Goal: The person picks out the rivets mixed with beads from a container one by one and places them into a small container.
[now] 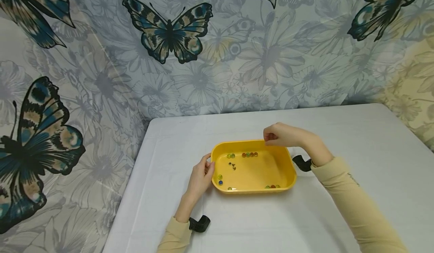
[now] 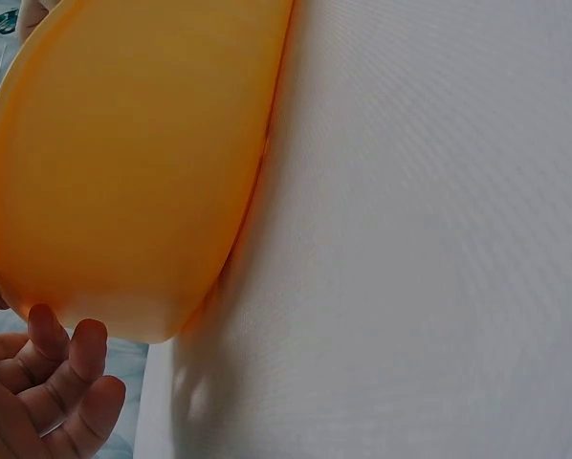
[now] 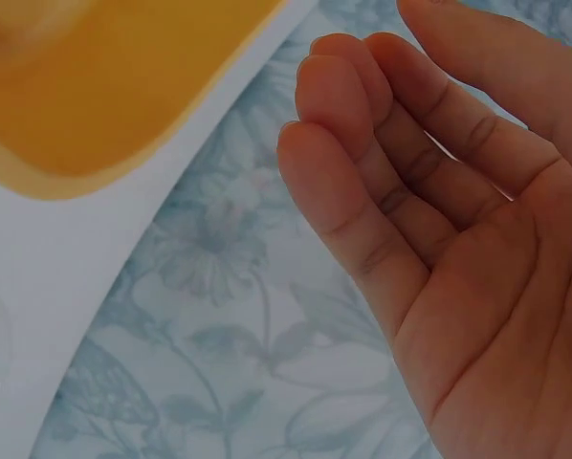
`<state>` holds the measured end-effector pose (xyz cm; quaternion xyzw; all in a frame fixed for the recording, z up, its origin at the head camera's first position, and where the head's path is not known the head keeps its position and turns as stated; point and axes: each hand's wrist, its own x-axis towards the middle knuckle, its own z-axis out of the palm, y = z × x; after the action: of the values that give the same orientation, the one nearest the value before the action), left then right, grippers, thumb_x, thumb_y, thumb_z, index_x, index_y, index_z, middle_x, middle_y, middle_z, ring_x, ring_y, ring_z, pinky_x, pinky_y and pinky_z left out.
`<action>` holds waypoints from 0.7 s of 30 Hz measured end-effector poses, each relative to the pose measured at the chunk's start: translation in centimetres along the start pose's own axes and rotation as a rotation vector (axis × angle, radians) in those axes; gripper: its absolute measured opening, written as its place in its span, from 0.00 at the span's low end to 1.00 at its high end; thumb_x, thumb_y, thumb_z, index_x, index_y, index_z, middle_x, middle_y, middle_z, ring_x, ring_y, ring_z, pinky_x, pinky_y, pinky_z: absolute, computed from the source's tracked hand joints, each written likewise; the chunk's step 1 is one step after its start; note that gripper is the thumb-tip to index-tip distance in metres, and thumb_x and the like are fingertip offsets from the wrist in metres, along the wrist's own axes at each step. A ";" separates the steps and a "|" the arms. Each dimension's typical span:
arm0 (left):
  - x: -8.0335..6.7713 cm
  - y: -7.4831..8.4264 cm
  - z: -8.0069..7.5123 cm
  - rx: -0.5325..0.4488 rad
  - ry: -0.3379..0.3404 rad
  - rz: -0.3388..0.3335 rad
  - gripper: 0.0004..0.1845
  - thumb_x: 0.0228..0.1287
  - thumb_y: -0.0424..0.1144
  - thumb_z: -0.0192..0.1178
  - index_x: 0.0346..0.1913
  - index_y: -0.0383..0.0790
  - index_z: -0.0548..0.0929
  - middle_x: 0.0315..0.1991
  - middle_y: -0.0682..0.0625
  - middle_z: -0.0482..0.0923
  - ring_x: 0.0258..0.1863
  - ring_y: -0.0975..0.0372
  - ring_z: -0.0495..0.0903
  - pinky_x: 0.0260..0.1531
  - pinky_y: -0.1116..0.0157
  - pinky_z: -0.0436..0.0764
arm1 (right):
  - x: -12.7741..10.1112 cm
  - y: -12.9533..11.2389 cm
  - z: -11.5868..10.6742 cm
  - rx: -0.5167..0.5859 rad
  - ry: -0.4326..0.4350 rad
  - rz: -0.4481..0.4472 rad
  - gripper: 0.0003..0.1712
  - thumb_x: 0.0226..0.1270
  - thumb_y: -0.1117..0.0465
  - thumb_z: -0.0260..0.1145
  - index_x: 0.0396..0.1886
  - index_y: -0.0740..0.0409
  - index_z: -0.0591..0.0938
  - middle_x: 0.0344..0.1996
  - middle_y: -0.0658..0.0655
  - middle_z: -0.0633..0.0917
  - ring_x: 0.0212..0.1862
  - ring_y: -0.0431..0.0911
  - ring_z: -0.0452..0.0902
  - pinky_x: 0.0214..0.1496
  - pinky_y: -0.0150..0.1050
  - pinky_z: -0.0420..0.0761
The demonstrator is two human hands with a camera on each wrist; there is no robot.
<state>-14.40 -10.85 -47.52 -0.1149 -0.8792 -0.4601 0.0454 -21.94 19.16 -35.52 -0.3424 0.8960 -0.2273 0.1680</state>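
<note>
In the head view, the right hand (image 1: 283, 135) hides part of the yellow tray's (image 1: 257, 174) far rim, the dark specks (image 1: 234, 168) inside are too small to identify, and the bottom edge crops both sleeves. The left wrist view cuts off the left hand (image 2: 37, 397); the right wrist view shows only a blurred tray corner.
</note>
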 end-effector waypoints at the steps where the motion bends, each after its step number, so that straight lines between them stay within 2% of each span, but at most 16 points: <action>1: 0.0 0.0 0.0 0.001 0.001 0.002 0.19 0.69 0.37 0.50 0.60 0.33 0.70 0.25 0.55 0.70 0.22 0.66 0.71 0.22 0.71 0.73 | 0.2 -0.1 0.0 -0.003 -0.003 0.000 0.05 0.62 0.66 0.63 0.27 0.57 0.78 0.21 0.48 0.75 0.24 0.41 0.67 0.29 0.34 0.73; 12: 0.0 -0.1 0.0 -0.003 0.001 0.005 0.19 0.69 0.36 0.50 0.60 0.33 0.70 0.24 0.55 0.70 0.21 0.66 0.70 0.21 0.71 0.72 | 1.7 -1.1 0.6 -0.010 -0.021 -0.047 0.04 0.61 0.67 0.63 0.27 0.59 0.78 0.21 0.50 0.77 0.24 0.40 0.67 0.30 0.34 0.73; 21: 0.0 0.0 -0.1 -0.006 -0.007 -0.006 0.20 0.69 0.37 0.50 0.60 0.33 0.70 0.24 0.55 0.70 0.22 0.66 0.70 0.22 0.71 0.73 | 3.0 -2.2 1.4 -0.008 -0.076 -0.043 0.04 0.63 0.66 0.62 0.28 0.59 0.78 0.23 0.53 0.79 0.25 0.40 0.68 0.31 0.35 0.73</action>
<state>-14.37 -10.91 -47.45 -0.1140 -0.8784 -0.4624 0.0403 -22.27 15.21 -35.94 -0.3707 0.8823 -0.2143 0.1957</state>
